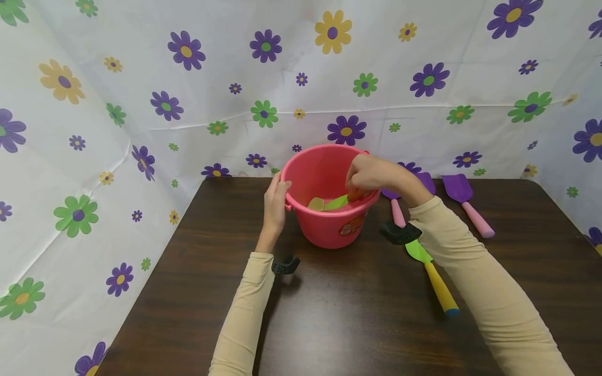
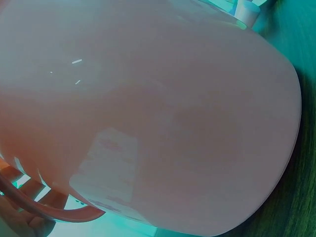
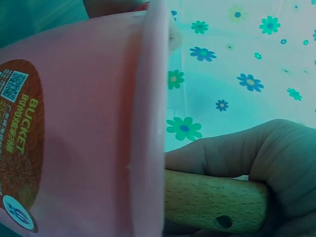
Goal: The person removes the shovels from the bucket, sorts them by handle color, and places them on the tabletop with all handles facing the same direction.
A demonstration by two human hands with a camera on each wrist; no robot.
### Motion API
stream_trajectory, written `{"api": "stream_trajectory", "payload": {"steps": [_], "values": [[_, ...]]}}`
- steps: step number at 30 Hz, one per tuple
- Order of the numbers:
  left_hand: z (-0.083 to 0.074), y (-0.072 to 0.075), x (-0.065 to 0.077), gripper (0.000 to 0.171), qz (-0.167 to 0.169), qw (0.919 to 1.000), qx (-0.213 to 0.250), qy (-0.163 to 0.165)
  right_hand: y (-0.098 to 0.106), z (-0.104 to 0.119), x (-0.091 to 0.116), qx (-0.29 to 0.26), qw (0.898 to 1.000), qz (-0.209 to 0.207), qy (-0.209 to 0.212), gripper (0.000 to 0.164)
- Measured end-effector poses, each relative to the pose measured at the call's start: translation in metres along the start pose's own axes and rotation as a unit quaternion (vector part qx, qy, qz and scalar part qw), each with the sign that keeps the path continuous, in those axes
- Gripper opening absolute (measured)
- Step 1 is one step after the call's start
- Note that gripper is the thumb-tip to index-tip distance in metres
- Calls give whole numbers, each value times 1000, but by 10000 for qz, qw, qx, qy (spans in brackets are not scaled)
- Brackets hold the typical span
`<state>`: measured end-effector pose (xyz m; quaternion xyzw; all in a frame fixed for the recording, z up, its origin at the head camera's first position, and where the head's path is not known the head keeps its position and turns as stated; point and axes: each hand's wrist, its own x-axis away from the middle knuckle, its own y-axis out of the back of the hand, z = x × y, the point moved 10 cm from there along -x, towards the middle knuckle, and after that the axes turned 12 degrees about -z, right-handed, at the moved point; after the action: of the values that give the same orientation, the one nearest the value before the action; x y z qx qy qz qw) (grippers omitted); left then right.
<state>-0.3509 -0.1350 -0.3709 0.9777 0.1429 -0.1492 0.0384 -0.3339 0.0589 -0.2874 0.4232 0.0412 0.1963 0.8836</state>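
Observation:
A pink bucket [image 1: 324,230] stands upright on the dark wooden table. On its left side, my left hand [image 1: 275,201] grips the rim, thumb at the edge. In the left wrist view the bucket's wall [image 2: 173,123] fills most of the picture, with fingers at the lower left beside a curved handle. My right hand [image 1: 371,173] reaches over the right rim and holds a small shovel by its wooden handle [image 3: 217,200]. The shovel's green blade [image 1: 336,202] lies inside the bucket, beside a yellowish-green piece [image 1: 316,204]. The bucket hides part of the right hand's fingers.
Right of the bucket lie a green shovel with a yellow handle [image 1: 439,287], a purple shovel with a pink handle [image 1: 477,219], and another pink handle [image 1: 397,213] partly behind the right arm. A flowered cloth [image 1: 282,62] hangs behind the table.

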Motion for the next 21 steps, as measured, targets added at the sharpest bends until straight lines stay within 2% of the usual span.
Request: {"api": "stream_trajectory", "payload": {"steps": [5,10,21], "values": [[0,0,-1,54,-2,10000,-42,-4,7,3,4,-59,9999,-79,61,13],[0,1,-1,52,-59,10000,-5,61,15,1,9,-179,9996,-204,75,21],[0,1,-1,52,-111,9999,-9,50,26,-8,17,-591,9976,-361,51,28]]}}
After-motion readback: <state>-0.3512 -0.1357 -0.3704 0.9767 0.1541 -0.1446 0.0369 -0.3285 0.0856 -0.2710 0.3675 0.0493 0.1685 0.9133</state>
